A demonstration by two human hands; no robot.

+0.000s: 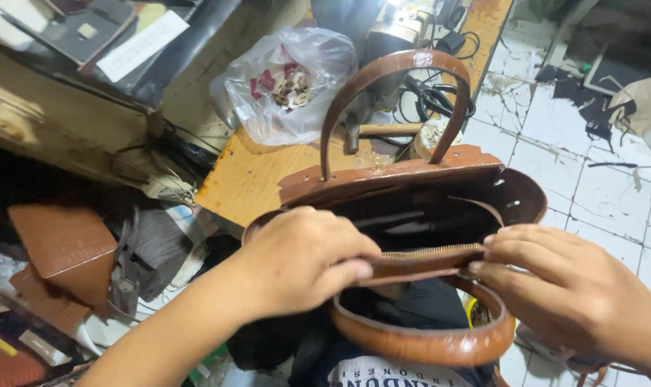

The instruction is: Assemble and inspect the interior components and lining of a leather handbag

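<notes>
A brown leather handbag (411, 175) is held open in front of me, its far handle (393, 68) standing upright and its near handle (426, 340) drooping toward me. My left hand (300, 261) grips the near rim of the bag's mouth beside a zip strip (429, 252). My right hand (562, 290) pinches the same rim at the zip's right end. The bag's dark inside (418, 215) is visible between the two rims.
Behind the bag is a wooden table (250, 179) with a clear plastic bag (282, 82) of small parts, a hammer (375, 130) and black cables (440, 100). Brown leather pieces (68, 247) lie at the left. White cracked floor tiles (590, 165) are at the right.
</notes>
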